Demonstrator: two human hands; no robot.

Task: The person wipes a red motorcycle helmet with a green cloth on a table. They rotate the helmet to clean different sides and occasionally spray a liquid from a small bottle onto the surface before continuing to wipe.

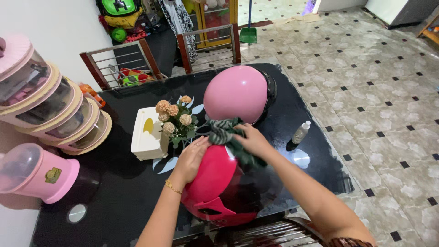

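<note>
On the black table (114, 192), near its front edge, sat the red helmet (212, 180). Your left hand (191, 158) lay flat on its top, fingers loose. Your right hand (252, 139) clenched a green cloth (225, 132) against it, just before the pink helmet (238, 93).

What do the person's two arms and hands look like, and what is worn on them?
Both forearms are bare, with no sleeves visible. The left hand has a ring on one finger and a thin gold chain bracelet at the wrist. The right hand shows no jewellery. No gloves are worn.
</note>
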